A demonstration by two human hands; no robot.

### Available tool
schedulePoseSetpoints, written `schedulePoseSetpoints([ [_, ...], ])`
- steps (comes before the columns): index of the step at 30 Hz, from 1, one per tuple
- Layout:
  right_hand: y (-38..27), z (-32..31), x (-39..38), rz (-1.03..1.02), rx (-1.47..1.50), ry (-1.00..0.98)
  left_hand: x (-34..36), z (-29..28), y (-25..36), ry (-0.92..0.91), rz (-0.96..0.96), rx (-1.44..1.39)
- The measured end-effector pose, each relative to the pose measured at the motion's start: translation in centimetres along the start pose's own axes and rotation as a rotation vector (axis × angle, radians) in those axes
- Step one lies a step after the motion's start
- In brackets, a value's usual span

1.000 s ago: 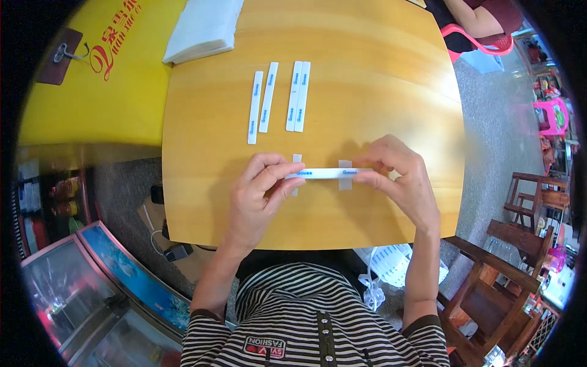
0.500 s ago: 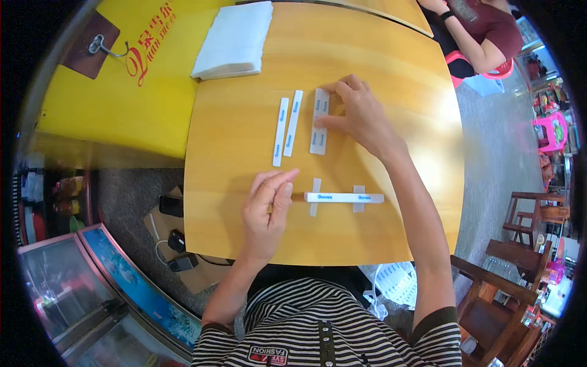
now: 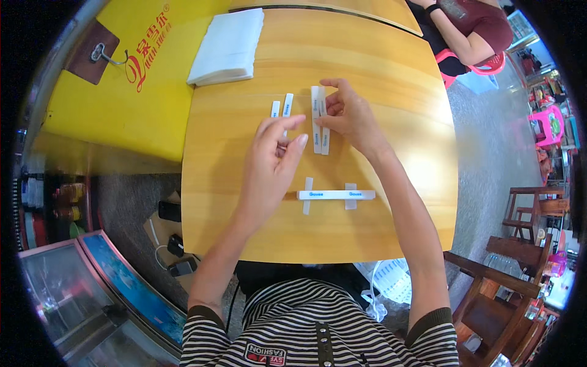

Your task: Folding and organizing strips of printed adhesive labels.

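Near the middle of the wooden table, my right hand point(image 3: 351, 116) touches a pair of slim white strips with blue print. Its thumb crosses them and its fingers curl at their right edge. The left strip point(image 3: 316, 134) of the pair overlaps the right strip point(image 3: 325, 142). My left hand point(image 3: 273, 156) is above the table with thumb and index finger apart and nothing between them. It partly covers two more white strips, one point(image 3: 275, 108) left of the other point(image 3: 288, 104). Closer to me, a long white strip point(image 3: 333, 195) lies crosswise over two short translucent pieces point(image 3: 307, 208).
A stack of white paper point(image 3: 226, 49) lies at the table's far left, beside a yellow box point(image 3: 116, 116) with a metal hook. Another person point(image 3: 471, 37) sits at the far right. Wooden chairs point(image 3: 489, 287) stand at the right, and a glass-topped cabinet point(image 3: 67, 287) at the lower left.
My left hand has moved forward over the left strips, and its thumb and index finger have parted. The strips at my right hand now show as two overlapping lengths. The view has shifted slightly.
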State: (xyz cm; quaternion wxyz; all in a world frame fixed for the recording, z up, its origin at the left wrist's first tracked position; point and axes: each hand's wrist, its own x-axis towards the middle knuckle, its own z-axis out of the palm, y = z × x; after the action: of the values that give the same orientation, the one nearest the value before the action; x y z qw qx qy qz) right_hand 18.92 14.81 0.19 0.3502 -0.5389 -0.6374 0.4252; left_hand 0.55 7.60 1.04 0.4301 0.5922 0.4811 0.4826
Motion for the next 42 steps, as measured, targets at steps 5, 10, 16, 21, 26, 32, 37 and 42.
schedulePoseSetpoints([
  [5,-1.9,-0.2,-3.1,-0.027,0.226,-0.006,0.4,1.5,0.2,0.073,-0.038,-0.152],
  [10,-3.5,-0.5,-5.1,-0.073,0.124,-0.101,0.1,1.1,-1.4,-0.075,-0.036,-0.171],
  [16,-1.2,-2.0,-4.3,-0.004,0.148,0.121,-0.3,0.8,-0.9,-0.068,-0.112,-0.26],
  [21,0.4,-3.7,-2.8,0.035,-0.163,0.474,-0.3,0.2,-1.2,-0.027,-0.106,-0.415],
  [26,0.8,-7.3,-3.3,0.168,-0.048,0.299,0.4,-1.4,-0.2,0.071,-0.14,-0.606],
  [32,1.2,-6.8,-3.7,0.24,-0.276,0.127,0.4,-1.4,0.7,0.058,-0.206,-0.688],
  [37,-2.0,-5.0,-5.2,-0.028,-0.382,0.277,0.5,-2.6,-0.6,-0.072,-0.168,-0.677],
  [42,-6.7,-1.4,-7.9,-0.196,-0.055,0.111,-0.1,-3.1,1.3,-0.43,-0.249,-0.619],
])
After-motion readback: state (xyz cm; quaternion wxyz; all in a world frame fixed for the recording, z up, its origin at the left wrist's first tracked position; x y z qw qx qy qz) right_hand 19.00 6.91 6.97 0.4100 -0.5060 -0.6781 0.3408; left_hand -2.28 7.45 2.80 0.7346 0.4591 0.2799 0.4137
